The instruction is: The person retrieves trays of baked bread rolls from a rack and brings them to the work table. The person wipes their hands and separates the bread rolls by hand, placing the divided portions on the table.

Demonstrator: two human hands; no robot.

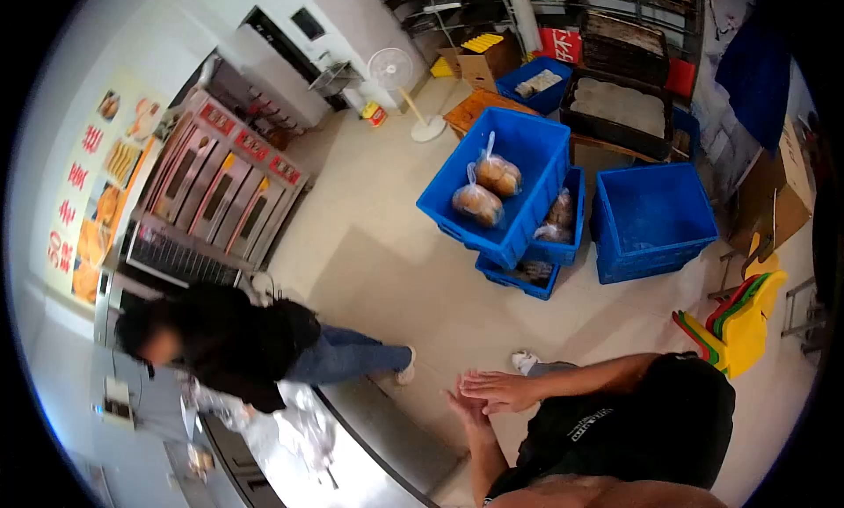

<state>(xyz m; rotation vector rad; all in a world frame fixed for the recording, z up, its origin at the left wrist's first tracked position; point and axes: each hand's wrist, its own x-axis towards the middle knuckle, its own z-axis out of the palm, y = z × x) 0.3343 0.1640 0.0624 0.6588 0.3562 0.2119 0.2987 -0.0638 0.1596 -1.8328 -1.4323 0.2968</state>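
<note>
My left hand (pixel 470 406) is raised in front of my body, fingers stretched out. Across its palm lies my right hand (pixel 503 391), also with extended fingers; the two touch, and I see nothing held in either. Beyond them a blue crate (pixel 543 143) contains bagged bread (pixel 477 205). It sits on other blue crates, one of which (pixel 573 218) also has bagged items in it. A separate stack of blue crates (pixel 655 211) stands to its right.
Another person (pixel 237 341) in dark clothes leans over a metal counter (pixel 369 468) with plastic bags (pixel 303 424). A deck oven (pixel 220 178) and a fan (pixel 426 126) stand behind. Yellow, red and green stools (pixel 747 328) are at right, near a cardboard box (pixel 782 187).
</note>
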